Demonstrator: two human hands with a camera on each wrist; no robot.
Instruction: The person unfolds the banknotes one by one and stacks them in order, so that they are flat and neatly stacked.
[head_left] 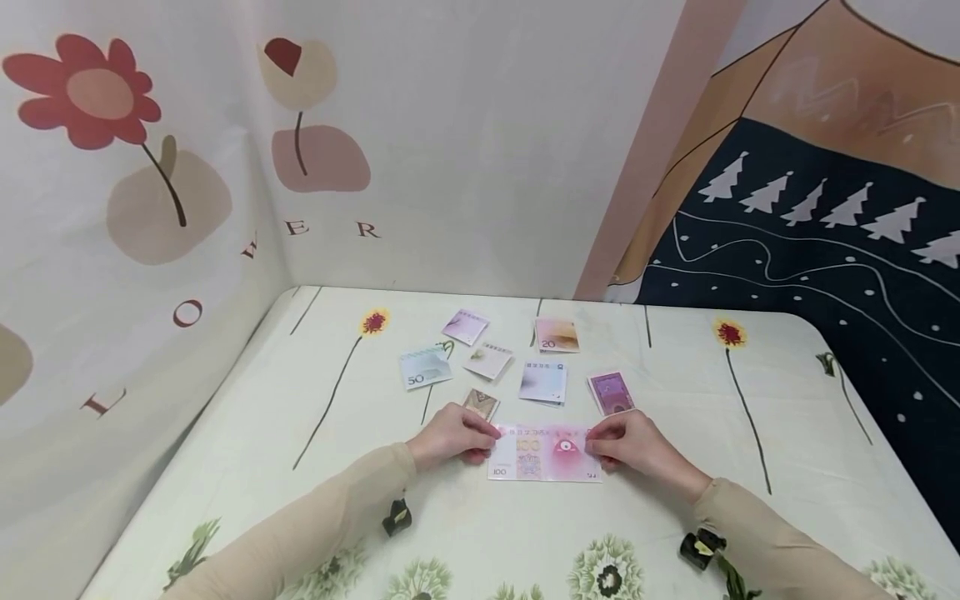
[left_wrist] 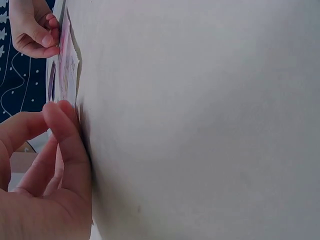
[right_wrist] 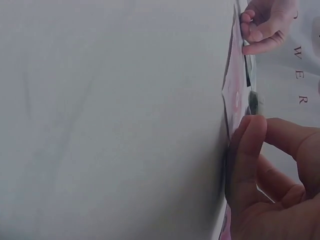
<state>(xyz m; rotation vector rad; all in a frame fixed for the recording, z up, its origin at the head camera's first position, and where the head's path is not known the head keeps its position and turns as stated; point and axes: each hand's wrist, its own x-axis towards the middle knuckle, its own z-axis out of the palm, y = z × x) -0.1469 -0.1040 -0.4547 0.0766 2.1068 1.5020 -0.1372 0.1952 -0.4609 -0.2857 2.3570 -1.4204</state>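
Note:
A pink-and-white banknote marked 100 (head_left: 528, 460) lies spread out near the middle of the table in the head view. My left hand (head_left: 453, 435) pinches its left end between thumb and fingers, and my right hand (head_left: 647, 450) pinches the right end the same way. Seen edge-on in the left wrist view, the banknote (left_wrist: 69, 70) stretches from the left hand (left_wrist: 55, 165) to the right hand (left_wrist: 37, 32). In the right wrist view the banknote (right_wrist: 233, 95) bends slightly. A brown folded banknote (head_left: 481, 403) lies just behind my left fingers.
Behind the hands lie several folded banknotes: a teal one marked 50 (head_left: 425, 367), an orange one marked 20 (head_left: 557, 335), a blue one (head_left: 543, 382), a purple one (head_left: 611, 392), a lilac one (head_left: 465, 327) and a pale one (head_left: 488, 361). A flower-print cloth (head_left: 300, 508) covers the table.

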